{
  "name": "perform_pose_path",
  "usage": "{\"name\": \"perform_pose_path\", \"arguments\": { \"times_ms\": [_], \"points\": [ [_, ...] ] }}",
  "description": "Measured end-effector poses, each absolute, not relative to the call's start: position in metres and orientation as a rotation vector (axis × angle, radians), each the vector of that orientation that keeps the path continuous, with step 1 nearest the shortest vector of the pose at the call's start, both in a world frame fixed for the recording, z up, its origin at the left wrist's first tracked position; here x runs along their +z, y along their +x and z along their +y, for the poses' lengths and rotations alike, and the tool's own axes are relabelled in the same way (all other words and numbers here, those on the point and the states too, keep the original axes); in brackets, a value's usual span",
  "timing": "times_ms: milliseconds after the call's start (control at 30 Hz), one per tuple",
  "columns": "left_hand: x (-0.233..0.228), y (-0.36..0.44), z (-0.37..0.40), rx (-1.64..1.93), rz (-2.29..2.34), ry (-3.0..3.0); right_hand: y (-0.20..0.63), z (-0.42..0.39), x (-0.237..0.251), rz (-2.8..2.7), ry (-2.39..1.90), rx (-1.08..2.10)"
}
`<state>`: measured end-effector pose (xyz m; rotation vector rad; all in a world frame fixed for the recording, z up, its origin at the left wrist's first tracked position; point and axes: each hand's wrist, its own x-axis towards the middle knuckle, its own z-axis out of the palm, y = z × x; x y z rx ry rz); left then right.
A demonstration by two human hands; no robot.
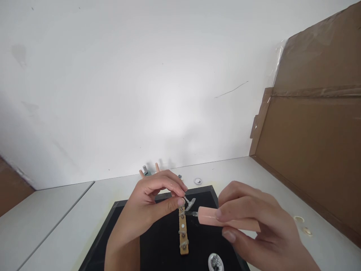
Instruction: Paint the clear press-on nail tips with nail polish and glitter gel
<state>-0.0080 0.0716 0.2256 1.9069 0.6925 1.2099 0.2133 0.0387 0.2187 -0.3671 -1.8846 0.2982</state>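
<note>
Between its thumb and forefinger my left hand (pixel 159 199) pinches the thin stem of a small holder with a clear false nail tip (pixel 191 204) at its end. My right hand (pixel 256 222) grips the peach cap of a nail polish brush (pixel 208 216). Its dark bristles point left and lie close to the underside of the nail tip; I cannot tell whether they touch. Below the hands is a narrow wooden strip (pixel 184 237) bearing several small holders with clear nail tips, its upper end partly behind my left thumb.
The strip rests on a black mat (pixel 160 244). A small white dish (pixel 216 262) with dark bits is at the mat's front; another small round dish (pixel 198 181) stands behind. Peach-capped bottles (pixel 156 167) are beyond my left hand. Cardboard (pixel 316 124) borders the right.
</note>
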Motion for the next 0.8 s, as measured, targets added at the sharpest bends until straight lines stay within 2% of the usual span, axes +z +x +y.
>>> {"name": "perform_pose_path", "arguments": {
  "times_ms": [800],
  "points": [
    [0.2230, -0.0042, 0.0640, 1.153, 0.756, 2.011, 0.2149, 0.0413, 0.2146, -1.874, -0.350, 0.291]
  ]
}}
